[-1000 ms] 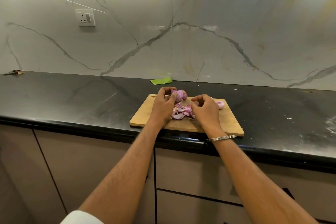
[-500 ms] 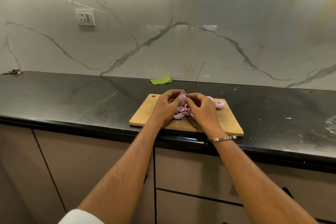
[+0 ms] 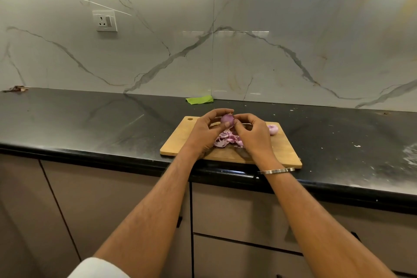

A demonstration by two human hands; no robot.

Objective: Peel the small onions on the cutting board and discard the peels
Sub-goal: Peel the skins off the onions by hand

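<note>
Just right of the frame's centre, a wooden cutting board (image 3: 178,142) lies on the black countertop (image 3: 90,124), close to its front edge. Above the board the left hand (image 3: 203,132) holds a small purple onion (image 3: 226,119), its fingers curled over the top and the thumb underneath. The right hand (image 3: 253,134) meets it from the right, its fingertips pinching at the onion's right side; whether they have a strip of skin between them is too small to tell. Below the two hands a heap of pale purple peels (image 3: 228,140) rests on the board, partly hidden by the wrists. A second, peeled onion (image 3: 273,130) sits on the board near its far right corner, apart from the hands. A thin metal bangle (image 3: 276,171) circles the right wrist. Behind the board, against the marble wall, lies a green scrap (image 3: 199,99), and a white wall socket (image 3: 105,21) is mounted in the upper left of the frame.
</note>
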